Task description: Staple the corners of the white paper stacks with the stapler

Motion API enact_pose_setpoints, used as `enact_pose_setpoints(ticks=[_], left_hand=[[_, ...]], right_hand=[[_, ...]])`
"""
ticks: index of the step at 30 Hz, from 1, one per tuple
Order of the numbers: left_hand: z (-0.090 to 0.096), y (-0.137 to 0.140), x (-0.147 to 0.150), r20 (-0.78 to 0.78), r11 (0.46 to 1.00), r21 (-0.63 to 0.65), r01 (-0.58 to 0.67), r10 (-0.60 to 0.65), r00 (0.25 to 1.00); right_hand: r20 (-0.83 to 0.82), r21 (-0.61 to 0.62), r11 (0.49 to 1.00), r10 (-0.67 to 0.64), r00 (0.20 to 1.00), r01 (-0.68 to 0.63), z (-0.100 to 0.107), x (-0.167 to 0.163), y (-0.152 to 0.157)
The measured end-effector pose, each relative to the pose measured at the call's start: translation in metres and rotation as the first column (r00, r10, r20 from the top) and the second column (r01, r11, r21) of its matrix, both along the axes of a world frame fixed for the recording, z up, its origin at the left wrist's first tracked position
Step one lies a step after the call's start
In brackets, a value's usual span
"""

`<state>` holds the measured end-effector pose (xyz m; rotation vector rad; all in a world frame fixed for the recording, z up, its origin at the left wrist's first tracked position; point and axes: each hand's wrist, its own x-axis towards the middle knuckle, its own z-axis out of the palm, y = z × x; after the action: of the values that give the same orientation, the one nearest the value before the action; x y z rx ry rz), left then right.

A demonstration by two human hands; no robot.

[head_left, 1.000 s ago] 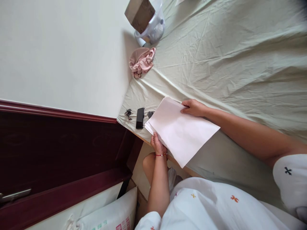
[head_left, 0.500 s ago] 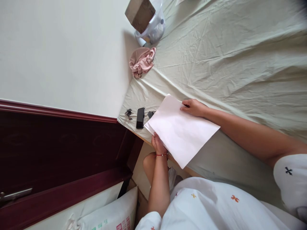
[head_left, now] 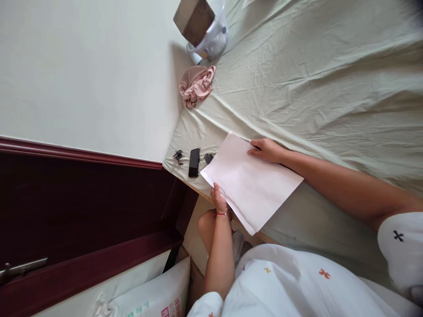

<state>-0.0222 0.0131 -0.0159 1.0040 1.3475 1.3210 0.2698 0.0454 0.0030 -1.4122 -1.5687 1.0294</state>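
Holding white papers between two hands, above a cloth-covered edge

Nearest: white shirt, printed with small coloured motifs. One bent knee, showing beside the left forearm.

Left hand: clamped on the lower left edge of the papers, thumb on top; red bracelet at the wrist.

Papers: blank on the upper face, several leaves, slightly out of line along the left edge. Position: between the hands, in front of the shirt, over the border of the pale green cover. Whether they touch it cannot be told.

Right hand: apart from the left, gripping the upper right edge of the papers.

To the lower left: white sack, printed in red and green; dark red door with metal handle.

Beyond the papers, on the cover: one dark item, partly hidden by them; black case; keys, just beside it.

Farther: crumpled pink cloth, near the white wall.

Farthest: clear tub, brown box tilted in its mouth.
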Motion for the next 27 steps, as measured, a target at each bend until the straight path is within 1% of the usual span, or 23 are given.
enact_pose_setpoints(ticks=[3,12,16,20,23,27], left_hand=[[0.0006,-0.0013,0.0031,-0.017,0.999,0.019,-0.037,0.038,0.999],[0.0051,-0.0037,0.0076,-0.025,1.000,0.006,-0.002,0.002,1.000],[0.0009,-0.0026,0.0071,-0.010,0.999,0.022,-0.046,0.046,0.999],[-0.0020,-0.0003,0.0055,0.029,0.994,0.035,-0.100,0.099,0.995],[-0.0009,0.0006,0.0049,0.060,0.991,0.030,-0.133,0.131,0.990],[0.0031,-0.0006,0.0053,0.093,0.988,0.006,-0.155,0.154,0.984]], right_hand=[[-0.015,0.022,1.000,-0.007,1.000,0.007,-0.0017,-0.0012,0.0006],[-0.109,0.132,0.991,0.008,0.994,0.007,-0.0063,-0.0029,0.0027],[-0.103,0.115,0.993,-0.020,0.994,0.032,-0.0091,-0.0035,0.0033],[-0.152,0.055,0.998,-0.033,0.988,0.042,-0.0099,-0.0040,0.0035],[-0.113,0.008,1.000,0.001,0.994,-0.001,-0.0080,-0.0022,0.0034],[-0.046,-0.016,0.995,0.098,0.994,-0.098,-0.0051,0.0023,0.0031]])
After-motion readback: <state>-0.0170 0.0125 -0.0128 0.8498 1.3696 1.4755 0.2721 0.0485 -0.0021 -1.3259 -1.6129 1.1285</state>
